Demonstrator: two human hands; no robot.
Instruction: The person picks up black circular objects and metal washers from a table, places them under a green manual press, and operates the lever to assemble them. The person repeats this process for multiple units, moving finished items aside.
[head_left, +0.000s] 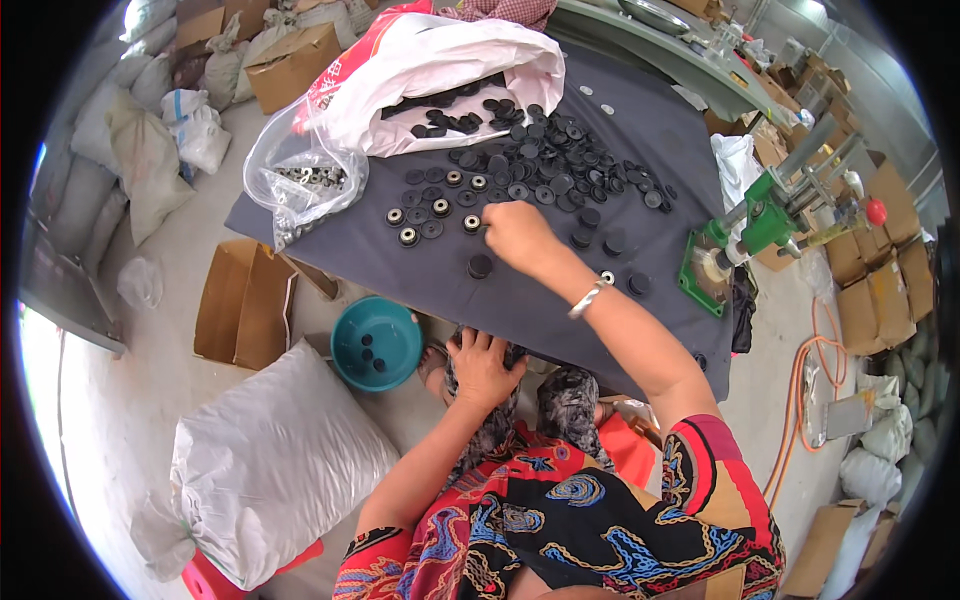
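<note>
Over the dark table my right hand is closed, its fingertips pressed together and hiding whatever they may hold. Just left of those fingertips is a metal bearing set in a black round piece. More black discs lie nearby, several topped with metal bearings. A large pile of black discs spreads farther back. Short stacks of black discs stand near the front edge. My left hand rests on my knee below the table, fingers spread and holding nothing.
A white and red sack spills black pieces onto the table. Beside it sits a clear bag of metal parts. A green hand press stands at right. A teal basin, cardboard box and full white sack are at left.
</note>
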